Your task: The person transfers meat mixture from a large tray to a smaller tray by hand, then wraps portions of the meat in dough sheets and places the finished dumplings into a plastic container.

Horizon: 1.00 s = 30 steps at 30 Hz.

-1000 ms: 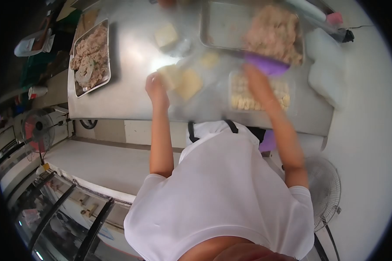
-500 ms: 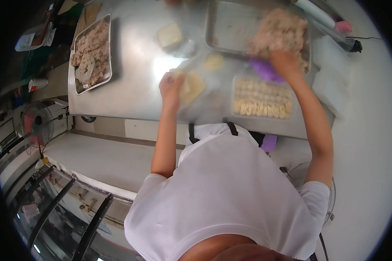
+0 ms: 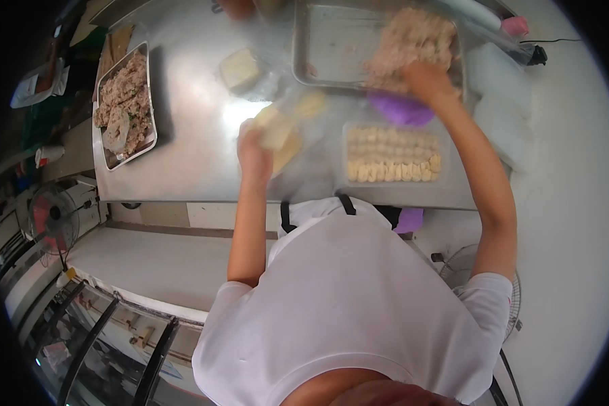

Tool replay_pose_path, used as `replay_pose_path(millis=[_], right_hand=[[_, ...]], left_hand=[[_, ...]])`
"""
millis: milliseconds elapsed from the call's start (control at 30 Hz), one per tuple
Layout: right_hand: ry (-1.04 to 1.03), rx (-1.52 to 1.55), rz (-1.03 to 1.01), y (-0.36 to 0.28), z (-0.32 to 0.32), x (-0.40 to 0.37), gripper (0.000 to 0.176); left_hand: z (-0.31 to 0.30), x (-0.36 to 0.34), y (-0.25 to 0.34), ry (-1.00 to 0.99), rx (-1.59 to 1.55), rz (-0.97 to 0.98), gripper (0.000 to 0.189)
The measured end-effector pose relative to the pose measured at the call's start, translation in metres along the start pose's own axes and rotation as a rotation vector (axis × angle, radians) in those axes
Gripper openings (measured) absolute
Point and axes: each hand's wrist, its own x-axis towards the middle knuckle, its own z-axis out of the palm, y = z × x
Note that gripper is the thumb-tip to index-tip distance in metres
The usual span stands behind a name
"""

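Note:
Pale yellow wrappers [image 3: 287, 150] lie on the metal table beside my left hand [image 3: 255, 152], whose closed fingers hold one wrapper [image 3: 272, 130]. My right hand [image 3: 430, 84] reaches to the near edge of the pink minced filling [image 3: 413, 44] in a large metal tray [image 3: 331, 82]; its fingertips are hidden, and what they hold cannot be made out. Below that hand, a purple object [image 3: 400, 109] sits against the tray. Nearer to me, a clear plastic box [image 3: 394, 154] contains rows of small pale folded pieces.
A second metal tray [image 3: 154, 125] with minced filling stands at the table's left. A wrapped pale block [image 3: 240, 70] lies at the middle back. White containers [image 3: 497, 101] are at the right. A blurred reddish shape [image 3: 237, 7] shows at the top edge.
The camera view has shifted, moving the table's contents left in the picture. The wrapper at my left hand is now spread more visibly above the fingers. My right hand remains at the filling.

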Motion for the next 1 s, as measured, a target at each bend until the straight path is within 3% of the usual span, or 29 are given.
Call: replay_pose_path(millis=[67, 200, 267, 433, 467, 533, 633, 767, 833, 1000], right_hand=[[-0.004, 0.048, 0.001, -0.001, -0.002, 0.0, 0.017], [-0.055, 0.161, -0.013, -0.002, -0.002, 0.004, 0.016], [-0.062, 0.18, -0.005, -0.002, -0.002, 0.006, 0.017], [-0.065, 0.429, -0.212, 0.022, 0.023, 0.023, 0.023], [-0.064, 0.428, -0.213, 0.024, 0.027, 0.024, 0.023], [-0.106, 0.813, -0.093, 0.016, 0.022, 0.023, 0.026], [0.02, 0.793, -0.077, -0.001, 0.006, 0.027, 0.028], [0.018, 0.78, -0.079, -0.023, 0.027, 0.06, 0.03], [0.23, 0.455, -0.147, -0.037, 0.048, 0.076, 0.028], [0.169, 0.468, -0.223, -0.06, 0.025, 0.066, 0.024]], left_hand=[[0.004, -0.004, -0.003, 0.053, -0.102, -0.063, 0.032], [0.006, -0.006, -0.005, -0.009, -0.161, -0.168, 0.04], [0.019, -0.011, -0.001, 0.069, -0.168, -0.205, 0.045], [0.009, -0.002, -0.01, 0.054, -0.19, -0.245, 0.038], [0.003, 0.002, -0.015, 0.01, -0.177, -0.245, 0.033], [-0.001, 0.005, -0.018, 0.017, -0.137, -0.247, 0.031], [-0.003, 0.005, -0.019, 0.052, -0.104, -0.267, 0.034], [0.007, 0.004, -0.013, 0.108, -0.186, -0.28, 0.039], [0.007, 0.003, -0.012, 0.096, -0.179, -0.28, 0.038], [-0.01, 0.003, -0.008, 0.074, -0.118, -0.25, 0.027]])
